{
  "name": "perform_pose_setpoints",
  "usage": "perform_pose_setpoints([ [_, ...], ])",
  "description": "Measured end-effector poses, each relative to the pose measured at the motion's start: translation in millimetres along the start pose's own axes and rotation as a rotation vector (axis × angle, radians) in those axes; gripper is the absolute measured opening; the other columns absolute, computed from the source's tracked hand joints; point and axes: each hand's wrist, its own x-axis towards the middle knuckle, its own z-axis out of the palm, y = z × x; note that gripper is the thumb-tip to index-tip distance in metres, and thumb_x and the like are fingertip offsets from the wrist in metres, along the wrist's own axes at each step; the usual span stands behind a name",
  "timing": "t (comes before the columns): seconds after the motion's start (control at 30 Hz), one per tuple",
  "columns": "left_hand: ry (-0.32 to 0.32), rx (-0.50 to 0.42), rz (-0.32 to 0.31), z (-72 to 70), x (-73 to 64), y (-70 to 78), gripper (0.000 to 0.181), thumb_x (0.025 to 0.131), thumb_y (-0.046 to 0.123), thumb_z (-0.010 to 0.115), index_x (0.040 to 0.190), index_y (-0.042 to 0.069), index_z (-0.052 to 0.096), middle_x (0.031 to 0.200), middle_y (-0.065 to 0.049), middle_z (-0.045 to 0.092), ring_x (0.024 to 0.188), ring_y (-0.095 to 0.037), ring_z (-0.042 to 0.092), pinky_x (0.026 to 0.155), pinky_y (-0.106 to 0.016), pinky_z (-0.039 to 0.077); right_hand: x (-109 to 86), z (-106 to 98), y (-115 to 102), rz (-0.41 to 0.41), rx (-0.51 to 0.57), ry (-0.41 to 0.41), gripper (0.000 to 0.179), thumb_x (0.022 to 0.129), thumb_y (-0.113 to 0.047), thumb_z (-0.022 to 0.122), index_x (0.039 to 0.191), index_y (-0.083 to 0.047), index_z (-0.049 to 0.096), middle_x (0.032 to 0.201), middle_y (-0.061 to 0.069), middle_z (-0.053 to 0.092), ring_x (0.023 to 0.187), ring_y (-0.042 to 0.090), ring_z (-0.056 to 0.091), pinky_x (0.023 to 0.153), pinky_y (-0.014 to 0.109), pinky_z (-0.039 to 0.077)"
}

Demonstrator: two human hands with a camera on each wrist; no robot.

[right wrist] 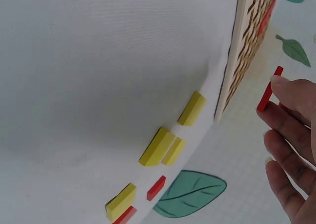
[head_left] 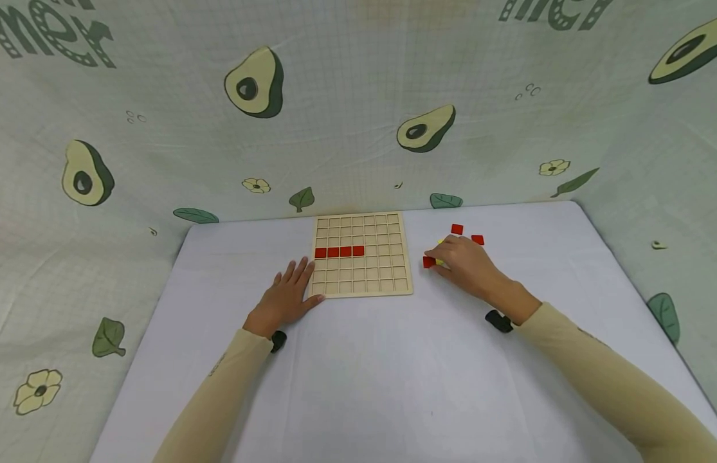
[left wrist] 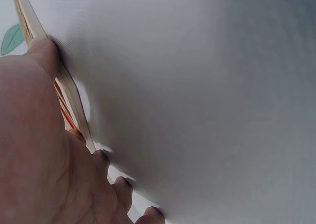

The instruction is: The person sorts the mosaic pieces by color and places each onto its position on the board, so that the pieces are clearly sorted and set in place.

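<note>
A square wooden grid board (head_left: 387,276) lies flat on the table, with a row of red tiles (head_left: 339,251) filling several cells from its left side. My left hand (head_left: 283,302) rests at the board's lower left corner with its fingers extended, the thumb touching the edge. To the right of the board, my right hand (head_left: 465,265) pinches a red tile (right wrist: 269,90) between thumb and index finger; the right wrist view shows it held clear of the table. Beneath and around that hand lie several yellow tiles (right wrist: 158,146) and loose red tiles (right wrist: 156,188), mostly hidden in the head view.
The white table (head_left: 358,373) is backed by a pale cloth (head_left: 335,148) printed with avocados and leaves. Two loose red tiles show beyond the right hand, one of them a red square (head_left: 457,229) near the table's back edge. Dark wrist devices (head_left: 499,321) sit at both wrists.
</note>
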Motion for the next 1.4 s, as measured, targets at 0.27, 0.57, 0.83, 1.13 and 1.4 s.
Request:
perform_pose_setpoints([
  [0.27, -0.005, 0.001, -0.006, -2.3, -0.9, 1.3, 0.088, 0.107, 0.048, 0.058, 0.169, 0.004, 0.015, 0.177, -0.02, 0.008, 0.162, -0.046, 0.007, 0.128, -0.064, 0.014, 11.9, -2.5, -3.9, -0.032, 0.021, 0.025, 0.035, 0.082, -0.003, 0.09, 0.116, 0.001, 0.08, 0.109, 0.012, 0.081, 0.103, 0.029, 0.071, 0.085, 0.043, 0.061],
  [0.57, -0.014, 0.004, -0.013, -1.0, -0.4, 0.3, 0.088, 0.107, 0.05, 0.057, 0.17, 0.005, 0.013, 0.177, -0.019, 0.007, 0.163, -0.044, 0.006, 0.129, -0.063, 0.014, 26.1, -2.6, -11.5, -0.026, 0.026, 0.011, 0.037, 0.084, -0.005, 0.09, 0.119, -0.001, 0.079, 0.111, 0.011, 0.081, 0.106, 0.029, 0.07, 0.085, 0.041, 0.062],
  [0.83, -0.014, 0.004, -0.01, -1.0, 0.1, -1.0, 0.089, 0.107, 0.049, 0.057, 0.17, 0.005, 0.013, 0.177, -0.019, 0.007, 0.163, -0.044, 0.006, 0.129, -0.063, 0.014, 40.9, -1.9, -18.7, -0.025, 0.021, -0.01, 0.038, 0.086, -0.009, 0.089, 0.122, -0.001, 0.079, 0.111, 0.011, 0.081, 0.108, 0.029, 0.07, 0.091, 0.041, 0.06],
  [1.13, -0.014, 0.019, -0.006, 3.3, 2.9, -3.3, 0.089, 0.107, 0.051, 0.057, 0.17, 0.005, 0.013, 0.177, -0.019, 0.007, 0.163, -0.044, 0.006, 0.129, -0.063, 0.014, 57.5, 4.3, -24.8, -0.038, 0.047, -0.009, 0.034, 0.088, -0.009, 0.087, 0.12, -0.002, 0.079, 0.112, 0.01, 0.081, 0.107, 0.028, 0.07, 0.089, 0.04, 0.06],
  [1.4, -0.028, 0.027, -0.022, 4.6, 5.1, -4.8, 0.091, 0.107, 0.054, 0.055, 0.171, 0.009, 0.009, 0.178, -0.015, 0.003, 0.164, -0.041, 0.003, 0.129, -0.061, 0.012, 72.9, 13.4, -28.1, -0.029, 0.068, -0.033, 0.035, 0.089, -0.011, 0.087, 0.121, -0.001, 0.079, 0.114, 0.01, 0.08, 0.108, 0.027, 0.07, 0.09, 0.04, 0.059],
])
